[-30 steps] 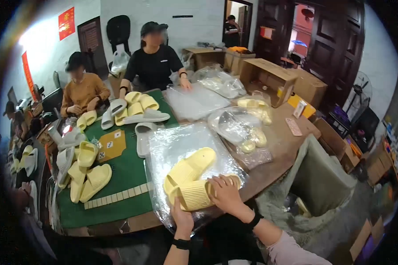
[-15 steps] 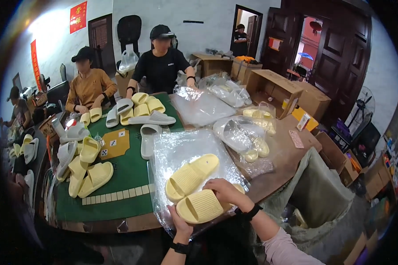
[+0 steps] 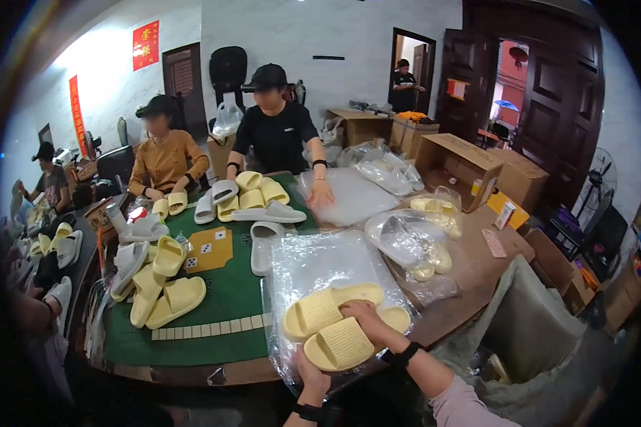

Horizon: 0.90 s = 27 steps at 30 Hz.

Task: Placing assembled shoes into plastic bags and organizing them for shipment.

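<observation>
Slippers, a yellow pair, are lying on a clear plastic bag (image 3: 320,263) in the lower middle of the frame. The near slipper (image 3: 338,344) is sitting at the bag's front edge, and the far slipper (image 3: 329,307) is lying just behind it, touching it. The right hand (image 3: 367,317) is resting on top of the pair where the two meet, fingers curled over the near slipper's strap, a black wristband showing on the wrist. The left hand (image 3: 312,376) is coming up from the bottom edge and gripping the bag's front edge right under the near slipper; whether the fingers are also reaching the sole I cannot tell.

The bag is spreading over a table (image 3: 470,285), with a green mat (image 3: 221,313) covering the table's left part. Loose yellow and white slippers (image 3: 165,285) are scattered over the mat at centre left. Bagged slippers (image 3: 420,245) are lying to the right of centre. A person in black (image 3: 278,135) is standing at the table's far side, upper middle, pressing a hand on another plastic sheet. A person in orange (image 3: 165,156) is sitting to the left of that one. Cardboard boxes (image 3: 463,160) are standing at the upper right, and a grey sack (image 3: 527,327) is hanging open at the lower right.
</observation>
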{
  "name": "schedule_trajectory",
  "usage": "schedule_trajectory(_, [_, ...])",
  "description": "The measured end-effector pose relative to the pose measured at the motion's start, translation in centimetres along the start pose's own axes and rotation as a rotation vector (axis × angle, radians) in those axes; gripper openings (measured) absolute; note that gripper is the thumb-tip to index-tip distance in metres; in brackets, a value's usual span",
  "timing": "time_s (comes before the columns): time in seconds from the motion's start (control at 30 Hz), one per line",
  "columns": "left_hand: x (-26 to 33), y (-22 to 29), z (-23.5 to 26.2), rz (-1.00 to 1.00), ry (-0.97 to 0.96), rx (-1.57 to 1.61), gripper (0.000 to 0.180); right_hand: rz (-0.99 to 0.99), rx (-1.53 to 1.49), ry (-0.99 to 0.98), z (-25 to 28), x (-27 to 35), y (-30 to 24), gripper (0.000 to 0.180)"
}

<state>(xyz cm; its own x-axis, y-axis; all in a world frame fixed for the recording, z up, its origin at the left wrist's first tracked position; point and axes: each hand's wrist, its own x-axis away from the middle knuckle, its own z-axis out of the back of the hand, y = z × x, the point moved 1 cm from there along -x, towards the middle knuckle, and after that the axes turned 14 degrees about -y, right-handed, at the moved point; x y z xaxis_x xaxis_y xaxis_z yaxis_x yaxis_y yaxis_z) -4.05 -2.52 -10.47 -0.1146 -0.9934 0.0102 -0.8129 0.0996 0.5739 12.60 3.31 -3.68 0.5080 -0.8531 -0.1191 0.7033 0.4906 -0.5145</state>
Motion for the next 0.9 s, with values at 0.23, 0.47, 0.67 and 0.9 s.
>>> schedule_trajectory(0.23, [0.9, 2.0, 0.8, 0.156, -0.003, -0.292, 0.04, -0.096, 0.042, 0.465, 2.6, 4.4, -6.3, 0.026])
schedule_trajectory(0.47, [1.7, 4.2, 1.6, -0.139, -0.497, -2.258, 0.052, -0.473, 0.203, 0.091, -1.2, 4.0, -2.1, 0.037])
schedule_trajectory(0.67, [2.0, 3.7, 1.5, -0.203, -0.477, -2.258, 0.052, -0.533, 0.183, -0.041, -1.3, 3.4, 1.3, 0.03])
schedule_trajectory(0.9, [1.9, 5.8, 2.7, 0.028, -0.694, -2.354, 0.058, -0.211, -0.193, 0.472, -0.6, 7.3, -1.9, 0.034])
